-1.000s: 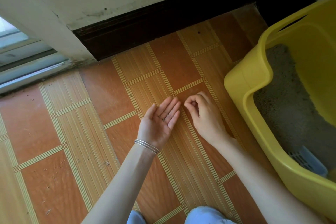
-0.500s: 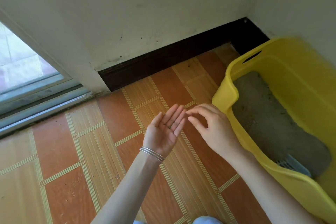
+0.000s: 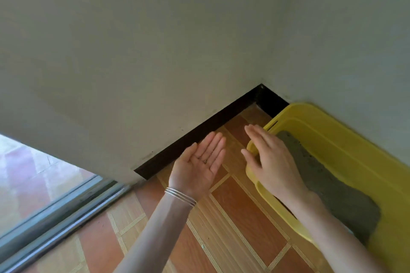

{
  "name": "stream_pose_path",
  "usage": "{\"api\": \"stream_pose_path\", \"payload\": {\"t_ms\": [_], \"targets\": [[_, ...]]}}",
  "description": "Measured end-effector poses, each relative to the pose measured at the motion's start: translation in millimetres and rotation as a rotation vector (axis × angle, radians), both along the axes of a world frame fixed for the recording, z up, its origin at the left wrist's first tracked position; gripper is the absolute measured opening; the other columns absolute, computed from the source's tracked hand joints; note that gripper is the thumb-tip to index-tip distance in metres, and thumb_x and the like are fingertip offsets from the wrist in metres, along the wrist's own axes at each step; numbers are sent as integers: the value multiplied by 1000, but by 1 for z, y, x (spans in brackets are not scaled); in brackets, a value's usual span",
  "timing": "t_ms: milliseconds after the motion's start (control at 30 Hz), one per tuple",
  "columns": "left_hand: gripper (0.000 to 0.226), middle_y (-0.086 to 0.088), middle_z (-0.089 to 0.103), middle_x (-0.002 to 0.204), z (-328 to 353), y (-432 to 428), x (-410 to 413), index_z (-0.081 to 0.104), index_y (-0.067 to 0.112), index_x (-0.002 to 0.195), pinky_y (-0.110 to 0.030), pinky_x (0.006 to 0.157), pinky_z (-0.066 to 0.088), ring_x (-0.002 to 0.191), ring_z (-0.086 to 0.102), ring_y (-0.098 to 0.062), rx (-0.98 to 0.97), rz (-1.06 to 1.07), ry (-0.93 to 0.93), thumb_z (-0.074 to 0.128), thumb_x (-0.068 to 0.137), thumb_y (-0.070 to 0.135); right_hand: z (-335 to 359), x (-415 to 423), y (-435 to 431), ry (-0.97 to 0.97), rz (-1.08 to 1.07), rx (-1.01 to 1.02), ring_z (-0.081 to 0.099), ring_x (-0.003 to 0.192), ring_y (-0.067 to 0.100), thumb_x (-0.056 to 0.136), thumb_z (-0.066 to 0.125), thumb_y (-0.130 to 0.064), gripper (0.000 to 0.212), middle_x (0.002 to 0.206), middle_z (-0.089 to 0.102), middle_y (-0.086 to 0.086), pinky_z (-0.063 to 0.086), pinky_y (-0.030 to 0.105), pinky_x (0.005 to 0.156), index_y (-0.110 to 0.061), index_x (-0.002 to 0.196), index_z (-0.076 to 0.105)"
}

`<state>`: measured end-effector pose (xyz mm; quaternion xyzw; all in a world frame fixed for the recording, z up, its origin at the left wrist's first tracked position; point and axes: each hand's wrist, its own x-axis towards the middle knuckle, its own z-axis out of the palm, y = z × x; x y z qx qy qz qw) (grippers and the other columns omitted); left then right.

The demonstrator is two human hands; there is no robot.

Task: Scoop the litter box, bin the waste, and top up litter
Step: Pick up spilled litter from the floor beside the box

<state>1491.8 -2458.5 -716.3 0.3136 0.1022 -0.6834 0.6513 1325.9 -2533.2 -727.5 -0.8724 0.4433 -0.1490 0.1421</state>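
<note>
Head: litter box (image 3: 346, 139) under right hand (image 3: 271, 162)

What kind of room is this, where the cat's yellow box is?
Probably a corner of a home, by a balcony or patio door. The yellow litter box sits on an orange tiled floor against a plain wall, with a sliding glass door at left.

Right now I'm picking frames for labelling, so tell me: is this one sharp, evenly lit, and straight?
Head view: the right hand is slightly motion-smeared, the left hand sharper; daylight washes out the glass door at lower left; the wide lens tilts the skirting and litter box; no hard shadows.
</note>
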Motion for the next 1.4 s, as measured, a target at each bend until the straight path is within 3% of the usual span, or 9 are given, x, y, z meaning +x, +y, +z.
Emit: {"api": "stream_pose_path", "payload": {"t_ms": [167,400,700,933,1033,1400], "targets": [[45,-18,61,124,113,-19,0,60,-3,121,-44,91,49,112,61,-28,-6,-13,32,29,100,22,115,-2,-11,109,-7,-68,46,127,26,94,37,-41,53,136,50,11,42,44,102,-8,134,46],[44,-18,63,121,287,-25,-8,63,-3,115,-46,90,49,108,63,-29,13,-47,54,30,99,22,282,-12,-7,201,-39,-74,36,134,24,94,32,-44,56,143,43,8,23,40,110,-12,139,39],[41,-18,64,118,477,-13,-19,66,-4,108,-46,91,48,110,62,-28,-8,-136,68,42,83,18,465,-24,36,252,-107,-48,36,134,23,95,32,-44,55,143,42,7,19,37,110,-14,140,39],[42,-18,63,121,570,14,-22,64,-5,111,-43,91,49,113,59,-29,2,-279,61,42,83,18,558,-32,84,229,-254,-53,44,129,27,95,30,-38,53,139,47,11,29,39,106,-10,138,41],[41,-18,62,123,603,29,-26,62,-3,115,-42,92,49,117,57,-28,28,-377,42,36,93,20,598,-35,111,192,-345,-78,45,127,26,94,33,-37,51,138,49,10,30,38,105,-10,136,44],[46,-18,62,123,691,68,-82,62,-4,116,-44,92,48,114,59,-28,-16,-698,17,27,101,22,707,-93,214,229,-633,-139,48,125,23,94,33,-38,50,135,51,8,39,40,103,-11,134,46]]}}
